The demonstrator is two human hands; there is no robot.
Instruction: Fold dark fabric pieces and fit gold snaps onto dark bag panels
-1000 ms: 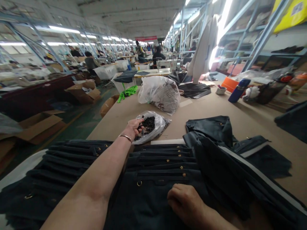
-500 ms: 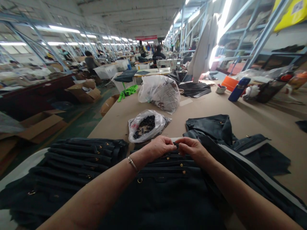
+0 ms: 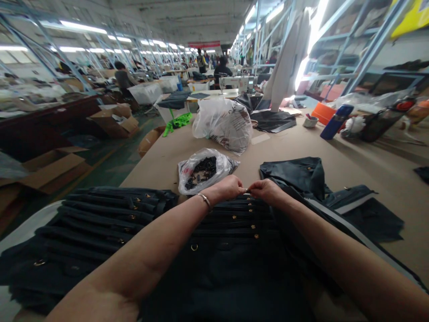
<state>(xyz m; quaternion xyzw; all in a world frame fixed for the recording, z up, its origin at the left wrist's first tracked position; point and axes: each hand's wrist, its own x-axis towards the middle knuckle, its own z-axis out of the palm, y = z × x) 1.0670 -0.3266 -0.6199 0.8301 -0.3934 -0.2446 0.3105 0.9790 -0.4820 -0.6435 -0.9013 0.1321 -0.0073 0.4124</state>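
Observation:
My left hand point(image 3: 230, 187) and my right hand point(image 3: 267, 191) meet fingertip to fingertip over the far end of a stack of dark fabric panels point(image 3: 228, 273). Both are closed in a pinch, and a tiny pale thing shows between them, too small to name. Gold-coloured zip pulls and a metal ring show on the stacked panels. Just beyond my left hand lies an open plastic bag point(image 3: 224, 163) filled with small dark pieces with metal parts. A second row of dark panels point(image 3: 90, 223) overlaps at the left, and more dark pieces point(image 3: 291, 172) lie to the right.
Farther back on the brown table point(image 3: 154, 167) sit a large full plastic bag point(image 3: 223, 123), bright green strips point(image 3: 177, 123), a small cup point(image 3: 310, 121) and a blue case point(image 3: 337, 121). Cardboard boxes point(image 3: 115, 120) stand on the floor at left. Other people work in the distance.
My hands have moved slightly away from me, and their fingertips now come together more tightly. The view has shifted a little; the stacks and bags lie as before.

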